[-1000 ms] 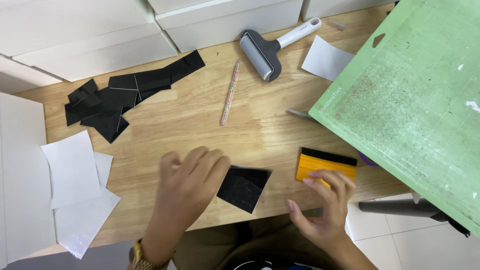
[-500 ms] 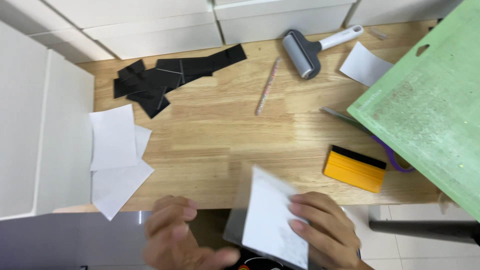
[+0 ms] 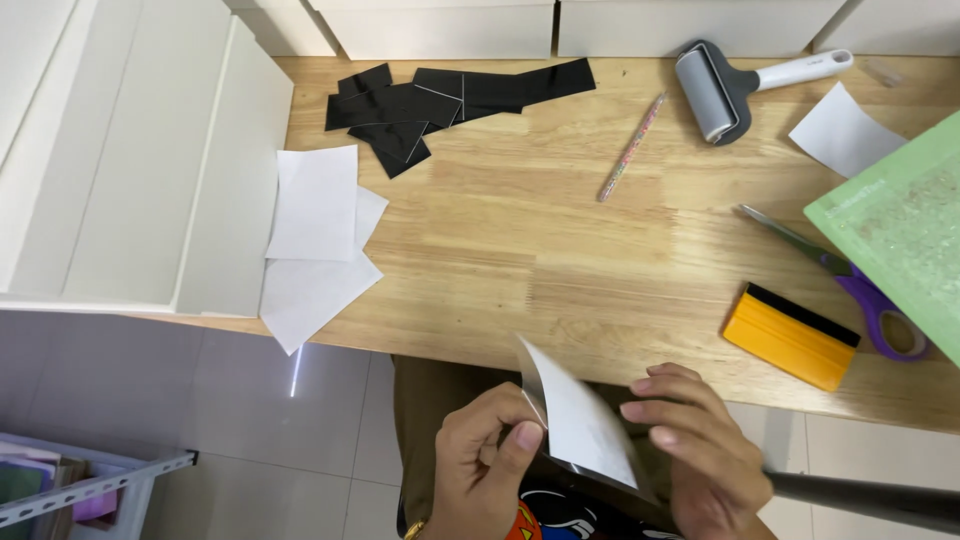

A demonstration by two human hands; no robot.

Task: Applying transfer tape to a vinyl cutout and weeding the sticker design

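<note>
Two hands pinching one sheet (image 3: 580, 425) below the desk edge, over the lap: left hand (image 3: 485, 470) with thumb pressed on the near corner, fingers behind; right hand (image 3: 700, 460) with fingertips curled on the far side edge. White face of sheet up, dark backing showing along the lower rim, sheet bowed and tilted. Just beyond the grip, wooden desk (image 3: 560, 260), pale, with visible grain and joined strips. Right of the grip, yellow squeegee (image 3: 790, 335) with black edge, flat on the wood; further right, purple-handled scissors (image 3: 850, 280) partly under a green mat (image 3: 900, 240). Far beyond, near the back wall, pile of black strips (image 3: 440, 100), speckled pen (image 3: 630, 148), grey roller (image 3: 735, 85) with white handle, one white square (image 3: 845, 130). Left and beyond, three white papers (image 3: 315, 240) overlapping, hanging past the desk edge, touching a white box (image 3: 140, 170). White cabinets (image 3: 450, 25) along the back. Under the desk, grey tiled floor (image 3: 220, 420); low left corner, metal rack (image 3: 90, 485) with coloured paper.
</note>
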